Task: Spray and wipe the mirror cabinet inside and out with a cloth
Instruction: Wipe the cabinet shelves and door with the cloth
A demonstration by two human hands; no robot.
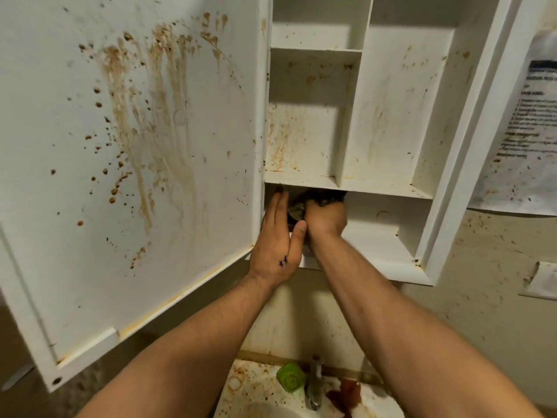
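Note:
The white mirror cabinet (388, 188) hangs open, its shelves speckled with brown stains. Its door (135, 146) swings out to the left, the inner face streaked with brown drips. My right hand (325, 218) reaches into the bottom compartment and grips a dark cloth (319, 198) bunched under the shelf. My left hand (277, 242) lies flat with straight fingers against the door's lower right edge, next to the cloth. No spray bottle is in view.
Below, a stained sink (265, 396) with a metal tap (313, 384), a green object (291, 378) and a red-brown smear (346, 393). A spattered printed sheet (524, 131) hangs on the wall at the right, above a wall plate (542, 282).

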